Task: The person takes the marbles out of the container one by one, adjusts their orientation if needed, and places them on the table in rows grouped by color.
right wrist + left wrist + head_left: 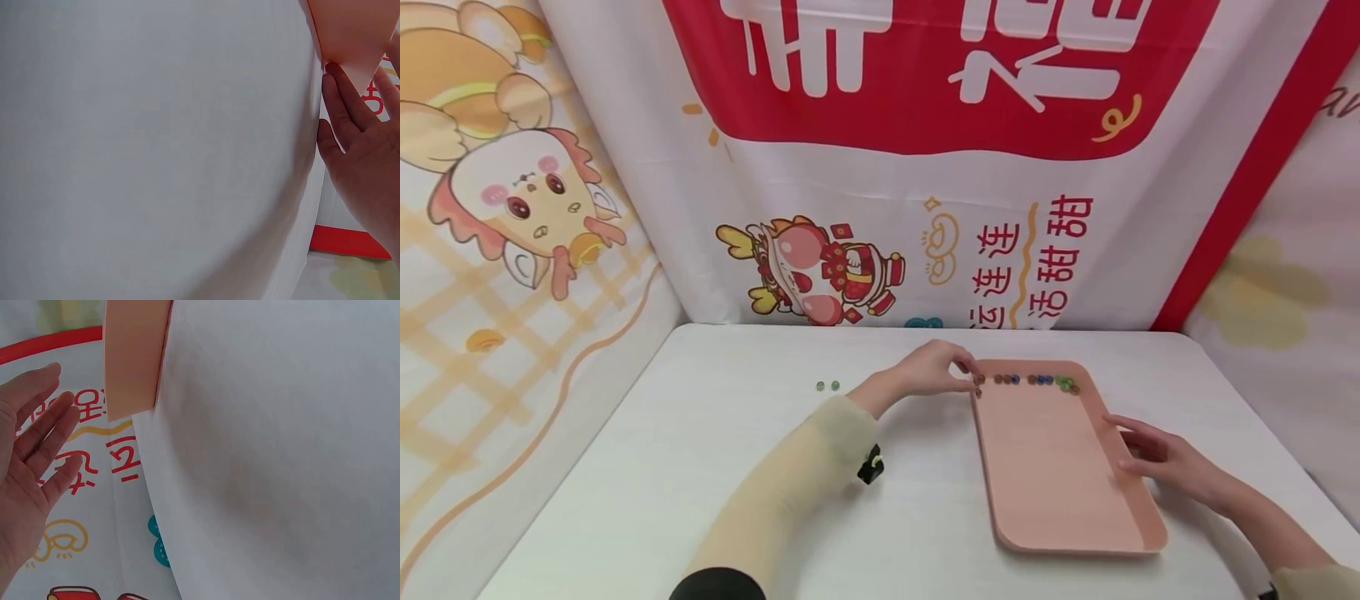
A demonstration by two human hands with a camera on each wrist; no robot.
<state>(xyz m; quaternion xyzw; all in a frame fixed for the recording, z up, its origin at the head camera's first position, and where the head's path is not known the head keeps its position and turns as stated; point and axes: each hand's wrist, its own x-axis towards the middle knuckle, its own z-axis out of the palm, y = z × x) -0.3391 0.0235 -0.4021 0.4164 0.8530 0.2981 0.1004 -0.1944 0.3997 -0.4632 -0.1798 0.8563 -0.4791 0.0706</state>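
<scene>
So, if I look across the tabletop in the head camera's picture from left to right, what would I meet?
Two loose green beads → the person's left hand → the pink tray → the person's right hand.

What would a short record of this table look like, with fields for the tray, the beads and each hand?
Tray: pink, on a white table
Beads in tray: small brown, blue and green, mostly along the far edge
Beads on table: two green, left of the tray
Left hand: at the tray's far left corner; any hold unclear
Right hand: fingers touching the tray's right side
</scene>
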